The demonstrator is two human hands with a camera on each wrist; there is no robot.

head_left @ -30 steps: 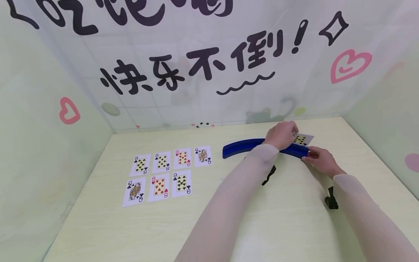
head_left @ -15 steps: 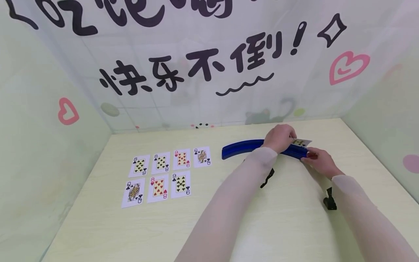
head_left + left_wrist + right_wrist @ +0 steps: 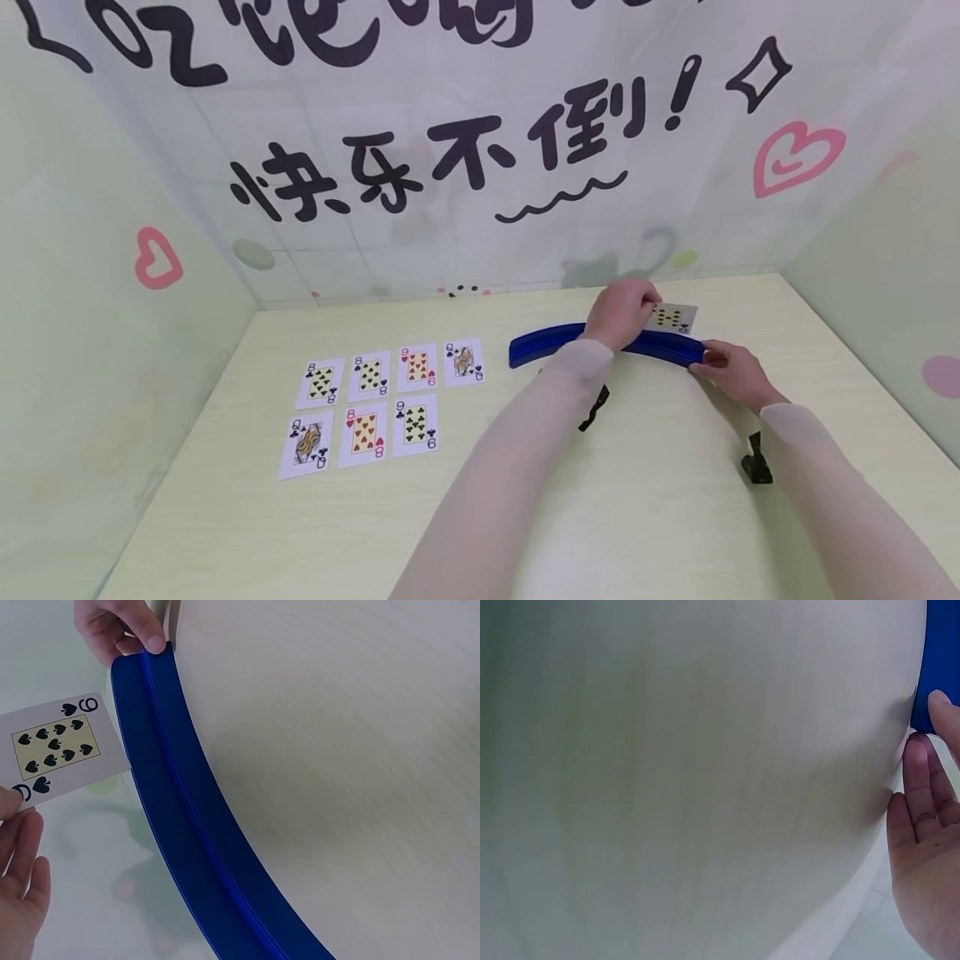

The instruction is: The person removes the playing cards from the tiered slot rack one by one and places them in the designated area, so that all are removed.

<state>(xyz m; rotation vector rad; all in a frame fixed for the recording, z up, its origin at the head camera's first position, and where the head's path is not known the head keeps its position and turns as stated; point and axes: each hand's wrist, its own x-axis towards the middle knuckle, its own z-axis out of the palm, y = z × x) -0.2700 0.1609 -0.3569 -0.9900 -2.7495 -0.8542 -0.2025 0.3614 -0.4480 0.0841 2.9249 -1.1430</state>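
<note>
My left hand (image 3: 621, 312) pinches a nine of spades (image 3: 57, 742) by one corner, over the far side of a curved blue card holder (image 3: 564, 336). In the left wrist view, the card's opposite corner comes right to the holder's outer edge. A groove runs along the holder's length, and no card stands in the visible part of it. At the holder's right end, my right hand (image 3: 738, 371) grips the tip, with the thumb (image 3: 943, 712) on the blue face and the fingers at the end. My left forearm hides part of the holder in the head view.
Several playing cards lie face up in two rows on the left of the table, among them a queen of spades (image 3: 464, 362) and a nine of clubs (image 3: 416, 424). Black straps (image 3: 757, 462) hang by the wrists. A printed cloth wall (image 3: 420, 250) stands behind the table.
My left hand has moved left with the nine of spades, which now shows more of its face above the holder. The right hand stays at the holder's end.
</note>
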